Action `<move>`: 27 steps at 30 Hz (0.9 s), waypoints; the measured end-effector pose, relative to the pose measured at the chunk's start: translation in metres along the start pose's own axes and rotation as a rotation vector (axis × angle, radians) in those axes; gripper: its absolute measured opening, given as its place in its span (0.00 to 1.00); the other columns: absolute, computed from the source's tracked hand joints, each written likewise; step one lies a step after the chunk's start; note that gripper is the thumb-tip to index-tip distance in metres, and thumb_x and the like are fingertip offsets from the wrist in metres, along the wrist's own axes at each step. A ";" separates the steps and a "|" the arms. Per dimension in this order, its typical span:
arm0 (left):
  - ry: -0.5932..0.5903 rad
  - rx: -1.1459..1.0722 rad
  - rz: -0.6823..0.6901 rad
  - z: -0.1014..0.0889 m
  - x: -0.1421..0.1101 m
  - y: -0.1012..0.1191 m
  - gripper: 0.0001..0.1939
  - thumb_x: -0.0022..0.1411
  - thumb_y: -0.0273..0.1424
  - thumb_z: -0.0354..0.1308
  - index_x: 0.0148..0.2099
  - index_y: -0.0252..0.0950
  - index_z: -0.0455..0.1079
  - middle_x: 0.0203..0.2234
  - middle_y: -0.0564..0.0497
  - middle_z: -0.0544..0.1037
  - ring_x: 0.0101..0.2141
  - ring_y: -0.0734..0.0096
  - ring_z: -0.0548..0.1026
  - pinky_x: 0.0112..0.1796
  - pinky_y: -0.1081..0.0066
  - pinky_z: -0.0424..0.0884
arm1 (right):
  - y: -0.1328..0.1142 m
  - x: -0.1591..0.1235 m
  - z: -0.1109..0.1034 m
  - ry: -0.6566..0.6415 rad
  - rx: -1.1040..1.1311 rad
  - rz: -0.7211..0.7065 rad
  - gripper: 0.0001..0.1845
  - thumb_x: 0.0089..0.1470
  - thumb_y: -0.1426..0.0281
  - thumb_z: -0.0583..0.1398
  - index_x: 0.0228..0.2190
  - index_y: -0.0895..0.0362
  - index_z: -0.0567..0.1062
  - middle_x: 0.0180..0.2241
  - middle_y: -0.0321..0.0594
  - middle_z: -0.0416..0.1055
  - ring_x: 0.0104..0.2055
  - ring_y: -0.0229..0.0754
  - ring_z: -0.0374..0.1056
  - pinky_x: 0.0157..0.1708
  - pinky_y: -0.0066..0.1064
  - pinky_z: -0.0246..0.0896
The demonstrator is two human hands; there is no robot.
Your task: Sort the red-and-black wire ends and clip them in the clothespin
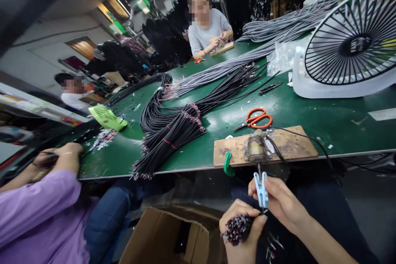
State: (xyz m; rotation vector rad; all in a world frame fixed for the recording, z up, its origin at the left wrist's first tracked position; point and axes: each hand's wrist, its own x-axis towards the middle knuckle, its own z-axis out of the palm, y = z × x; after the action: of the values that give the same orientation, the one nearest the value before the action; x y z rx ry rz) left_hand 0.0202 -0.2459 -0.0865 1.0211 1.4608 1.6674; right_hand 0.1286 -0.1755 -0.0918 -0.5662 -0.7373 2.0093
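Wrapped in my left hand is a thick bundle of black cables, its stripped ends showing red, white and dark wires. My right hand pinches a light blue clothespin just above the left thumb. A thin wire end seems to lie at the clothespin's lower tip; how it is held there I cannot make out. The upper end of the clothespin meets the metal shaft of a small motor. That motor sits on a wooden board at the table's front edge, beside a green clamp.
Orange-handled scissors lie behind the board. Bundled black cables and long grey cables cover the green table. A fan stands right, a cardboard box below. A purple-sleeved co-worker sits left; another person works opposite.
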 end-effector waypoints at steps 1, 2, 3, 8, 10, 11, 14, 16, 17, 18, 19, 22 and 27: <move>-0.006 0.013 -0.019 0.001 0.001 0.000 0.08 0.48 0.28 0.74 0.24 0.39 0.77 0.20 0.56 0.77 0.23 0.72 0.73 0.29 0.75 0.68 | -0.001 0.000 0.000 -0.005 0.010 0.005 0.21 0.55 0.53 0.65 0.28 0.60 0.81 0.29 0.42 0.74 0.30 0.39 0.65 0.31 0.28 0.61; -0.013 0.032 -0.043 0.002 0.001 0.000 0.08 0.47 0.28 0.74 0.23 0.39 0.77 0.19 0.56 0.77 0.23 0.72 0.73 0.29 0.75 0.68 | -0.001 -0.001 0.000 -0.009 0.022 0.012 0.21 0.55 0.53 0.65 0.28 0.60 0.82 0.29 0.42 0.74 0.30 0.38 0.65 0.30 0.28 0.61; -0.020 0.052 -0.069 0.002 0.002 0.000 0.08 0.46 0.28 0.74 0.23 0.39 0.78 0.19 0.56 0.77 0.23 0.71 0.73 0.30 0.74 0.68 | -0.002 -0.001 0.000 -0.015 0.035 0.023 0.21 0.55 0.53 0.65 0.28 0.61 0.82 0.29 0.41 0.74 0.29 0.38 0.65 0.30 0.28 0.61; -0.066 0.100 -0.129 0.002 0.003 0.003 0.08 0.48 0.32 0.73 0.21 0.38 0.79 0.19 0.51 0.77 0.24 0.65 0.74 0.31 0.69 0.70 | 0.005 -0.003 -0.008 -0.041 0.110 0.152 0.26 0.54 0.48 0.63 0.34 0.60 0.82 0.31 0.46 0.77 0.33 0.43 0.71 0.38 0.35 0.65; -0.080 0.123 -0.114 0.001 0.003 0.005 0.07 0.48 0.30 0.71 0.21 0.38 0.79 0.18 0.51 0.77 0.23 0.65 0.74 0.30 0.70 0.70 | 0.010 -0.004 -0.018 -0.007 0.095 0.164 0.28 0.55 0.46 0.61 0.35 0.59 0.81 0.31 0.46 0.77 0.34 0.45 0.71 0.37 0.35 0.64; -0.083 0.135 -0.109 0.000 0.003 0.006 0.06 0.47 0.28 0.71 0.21 0.38 0.79 0.18 0.51 0.77 0.23 0.66 0.74 0.29 0.70 0.70 | 0.012 -0.005 -0.024 0.014 0.075 0.148 0.28 0.56 0.46 0.60 0.35 0.59 0.81 0.30 0.45 0.76 0.34 0.44 0.70 0.35 0.34 0.63; -0.079 0.139 -0.117 -0.002 0.001 0.008 0.05 0.46 0.24 0.69 0.22 0.38 0.79 0.18 0.52 0.77 0.22 0.67 0.74 0.28 0.71 0.69 | 0.013 -0.014 -0.043 0.072 -0.063 0.057 0.23 0.58 0.49 0.60 0.33 0.57 0.81 0.27 0.40 0.73 0.30 0.41 0.66 0.31 0.31 0.60; -0.085 0.136 -0.128 -0.005 0.000 0.007 0.05 0.45 0.23 0.69 0.22 0.38 0.79 0.19 0.52 0.78 0.23 0.67 0.75 0.29 0.71 0.70 | 0.009 -0.024 -0.050 0.099 -0.237 -0.018 0.19 0.58 0.53 0.62 0.30 0.57 0.80 0.25 0.38 0.71 0.29 0.40 0.64 0.31 0.30 0.59; -0.104 0.137 -0.134 -0.005 -0.001 0.005 0.05 0.45 0.23 0.69 0.23 0.38 0.79 0.20 0.52 0.78 0.24 0.66 0.75 0.30 0.71 0.70 | 0.006 -0.030 -0.051 0.095 -0.340 -0.051 0.17 0.58 0.55 0.63 0.29 0.57 0.79 0.25 0.37 0.70 0.29 0.40 0.64 0.31 0.30 0.59; -0.137 0.142 -0.145 -0.006 -0.003 0.004 0.04 0.46 0.24 0.70 0.23 0.38 0.79 0.20 0.51 0.78 0.24 0.66 0.75 0.30 0.70 0.70 | 0.003 -0.036 -0.050 0.075 -0.439 -0.086 0.15 0.56 0.57 0.65 0.28 0.56 0.79 0.25 0.37 0.70 0.29 0.40 0.64 0.31 0.30 0.60; -0.184 0.148 -0.160 -0.006 -0.005 0.001 0.03 0.47 0.26 0.70 0.24 0.37 0.79 0.21 0.50 0.78 0.24 0.65 0.75 0.30 0.70 0.70 | 0.000 -0.041 -0.047 0.055 -0.535 -0.120 0.13 0.54 0.59 0.67 0.28 0.56 0.79 0.26 0.37 0.70 0.29 0.40 0.64 0.31 0.30 0.60; -0.314 0.181 -0.206 -0.005 -0.012 -0.005 0.10 0.50 0.34 0.71 0.23 0.35 0.78 0.20 0.48 0.78 0.23 0.66 0.74 0.27 0.71 0.66 | -0.007 -0.052 -0.030 -0.009 -0.787 -0.228 0.06 0.52 0.67 0.68 0.32 0.56 0.81 0.27 0.39 0.72 0.31 0.42 0.65 0.32 0.31 0.61; -0.212 0.198 -0.133 -0.004 -0.023 -0.007 0.07 0.54 0.35 0.69 0.28 0.37 0.81 0.22 0.48 0.81 0.24 0.65 0.76 0.29 0.70 0.68 | -0.009 -0.055 -0.014 0.017 -0.940 -0.343 0.09 0.58 0.73 0.61 0.26 0.57 0.77 0.24 0.39 0.72 0.27 0.41 0.66 0.28 0.30 0.61</move>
State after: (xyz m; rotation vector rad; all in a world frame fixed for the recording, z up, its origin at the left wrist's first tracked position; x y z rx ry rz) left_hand 0.0268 -0.2672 -0.0962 1.1434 1.5367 1.2984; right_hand 0.1698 -0.2151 -0.0896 -0.8995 -1.6525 1.2565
